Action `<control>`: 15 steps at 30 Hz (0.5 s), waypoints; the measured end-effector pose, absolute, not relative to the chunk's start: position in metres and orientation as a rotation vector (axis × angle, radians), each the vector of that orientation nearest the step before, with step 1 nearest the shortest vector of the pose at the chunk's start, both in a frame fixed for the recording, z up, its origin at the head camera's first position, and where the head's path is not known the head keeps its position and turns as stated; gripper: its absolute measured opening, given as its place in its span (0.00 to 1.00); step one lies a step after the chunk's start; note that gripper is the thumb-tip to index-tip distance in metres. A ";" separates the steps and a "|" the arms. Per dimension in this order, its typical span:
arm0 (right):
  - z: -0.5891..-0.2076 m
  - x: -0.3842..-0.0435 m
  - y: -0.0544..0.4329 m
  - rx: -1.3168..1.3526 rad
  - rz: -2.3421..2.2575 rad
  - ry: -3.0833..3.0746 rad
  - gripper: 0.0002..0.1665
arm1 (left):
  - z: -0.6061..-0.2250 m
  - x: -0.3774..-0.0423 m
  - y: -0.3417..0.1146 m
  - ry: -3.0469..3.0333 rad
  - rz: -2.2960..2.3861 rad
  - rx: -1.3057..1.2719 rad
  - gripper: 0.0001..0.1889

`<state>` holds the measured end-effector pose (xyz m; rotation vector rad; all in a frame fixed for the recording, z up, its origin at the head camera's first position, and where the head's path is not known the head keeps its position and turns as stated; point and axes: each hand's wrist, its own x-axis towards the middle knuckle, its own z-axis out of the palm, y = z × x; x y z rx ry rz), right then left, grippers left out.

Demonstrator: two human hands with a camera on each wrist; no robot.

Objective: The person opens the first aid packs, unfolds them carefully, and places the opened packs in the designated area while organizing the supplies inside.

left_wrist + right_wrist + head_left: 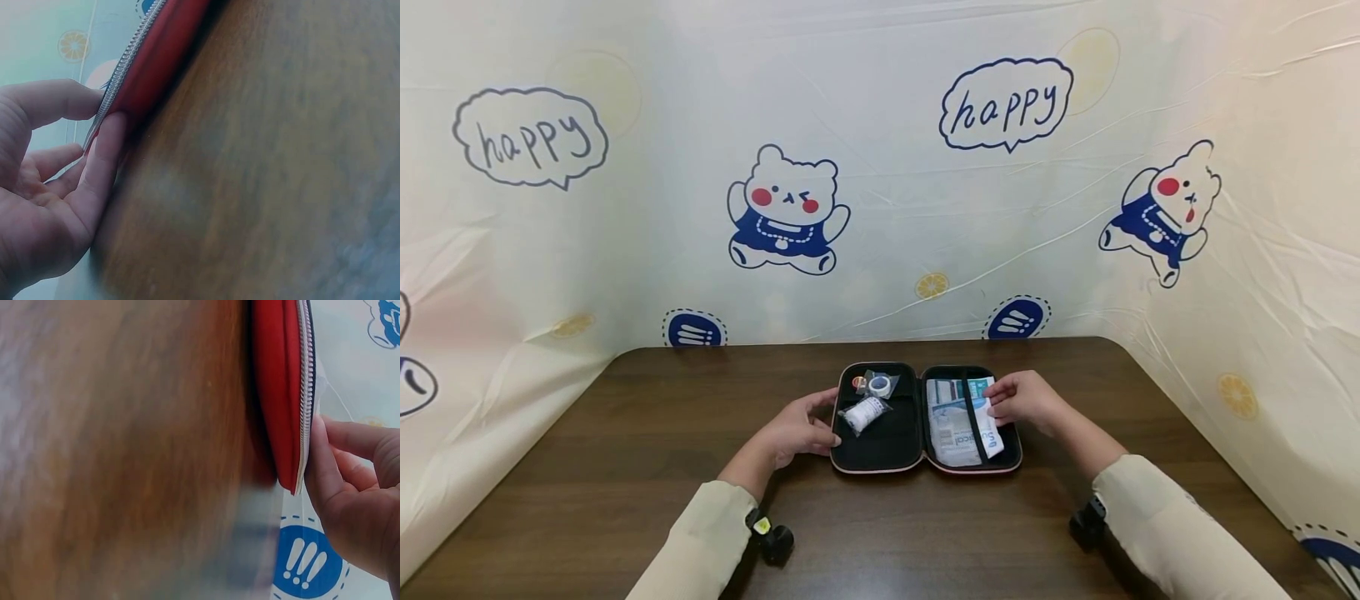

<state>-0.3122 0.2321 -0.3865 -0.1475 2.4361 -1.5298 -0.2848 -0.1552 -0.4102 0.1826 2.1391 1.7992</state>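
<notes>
A zippered case (pixel 877 468), black inside and red outside, lies unfolded on the table. My left hand (pixel 797 429) grips its left edge; in the left wrist view, thumb and fingers stand on either side of the zipper (pixel 128 62). In the left half are a tape roll (pixel 879 384) in a clear bag and a white wrapped roll (pixel 864 413). White and blue packets (pixel 951 429) fill the right half beneath a black elastic strap (pixel 974 417). My right hand (pixel 1026 400) pinches the packets' upper right edge; its fingertips are partly hidden behind the rim in the right wrist view.
The brown wooden table (pixel 700 433) extends around the case. A pale printed curtain (pixel 880 100) hangs behind it and along both sides. Dark wrist cameras sit below both sleeves, the left one (pixel 777 545) close over the tabletop.
</notes>
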 end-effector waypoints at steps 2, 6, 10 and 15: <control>-0.386 -0.312 0.230 -0.132 -1.517 2.452 0.18 | -0.410 -0.285 -0.156 2.146 1.795 0.183 0.45; -0.385 -0.310 0.226 -0.151 -1.466 2.517 0.17 | -0.410 -0.284 -0.156 2.150 1.794 0.196 0.45; -0.384 -0.308 0.225 -0.209 -1.377 2.603 0.18 | -0.410 -0.284 -0.156 2.143 1.801 0.182 0.45; -0.381 -0.304 0.229 -0.239 -1.292 2.688 0.17 | -0.409 -0.282 -0.154 2.148 1.804 0.154 0.44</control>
